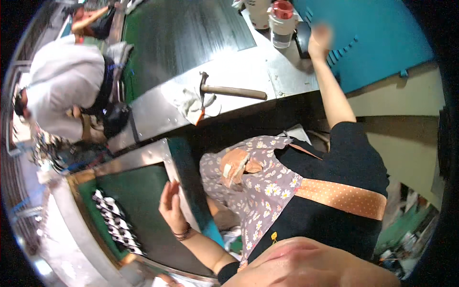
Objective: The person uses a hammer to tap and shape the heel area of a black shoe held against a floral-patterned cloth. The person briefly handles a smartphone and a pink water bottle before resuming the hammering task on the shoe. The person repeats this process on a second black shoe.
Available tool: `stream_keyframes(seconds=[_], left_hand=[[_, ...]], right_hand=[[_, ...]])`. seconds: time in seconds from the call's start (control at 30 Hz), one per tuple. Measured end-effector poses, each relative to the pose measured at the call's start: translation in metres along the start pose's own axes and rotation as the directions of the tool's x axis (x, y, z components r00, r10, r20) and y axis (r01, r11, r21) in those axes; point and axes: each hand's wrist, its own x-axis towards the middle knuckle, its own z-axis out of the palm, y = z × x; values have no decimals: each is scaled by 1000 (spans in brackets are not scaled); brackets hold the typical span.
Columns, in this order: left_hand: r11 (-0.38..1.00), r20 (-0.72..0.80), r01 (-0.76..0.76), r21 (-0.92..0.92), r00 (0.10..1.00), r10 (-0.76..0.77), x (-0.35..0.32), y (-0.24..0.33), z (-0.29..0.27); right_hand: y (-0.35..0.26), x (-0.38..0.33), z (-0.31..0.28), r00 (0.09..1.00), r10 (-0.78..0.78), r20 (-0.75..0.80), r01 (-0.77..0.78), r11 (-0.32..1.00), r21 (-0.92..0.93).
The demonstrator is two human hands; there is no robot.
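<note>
My left hand [173, 208] hovers above the inner edge of a metal-framed dark green belt [155, 210], fingers apart and nothing in it. On that belt, left of the hand, lies a row of overlapping black-and-white patterned pieces [115, 221], whose kind I cannot make out. Stretched out to the far right, my right hand [320, 42] is beside a blue panel [377, 43] and a flat black object [302, 40] that resembles a phone. That hand's fingers are blurred, so whether it holds or touches anything is unclear.
A wooden-handled hammer [234, 91] rests on the metal ledge [162, 117], near a white cloth [184, 100] and an orange-tipped tool [200, 115]. A lidded clear cup [281, 31] stands farther right. Another person [67, 81] bends over at left, beside a second green belt [186, 38].
</note>
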Motion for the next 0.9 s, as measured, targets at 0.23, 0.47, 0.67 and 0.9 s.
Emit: stream_keyframes(seconds=[0.23,0.47,0.67,0.9], left_hand=[[972,-115,81,-219,988,-108,-19,-1,-5],[956,1,148,-253,988,-152,-9,3,19],[953,19,181,-244,983,-182,-5,3,32],[938,29,196,-286,980,-196,-6,-14,43]], right_hand=[[20,44,28,801,329,501,-120,907,-403],[-11,43,34,741,353,571,59,813,-579],[-37,53,9,902,198,383,18,870,-492],[-95,61,-46,990,-51,128,77,974,-213]])
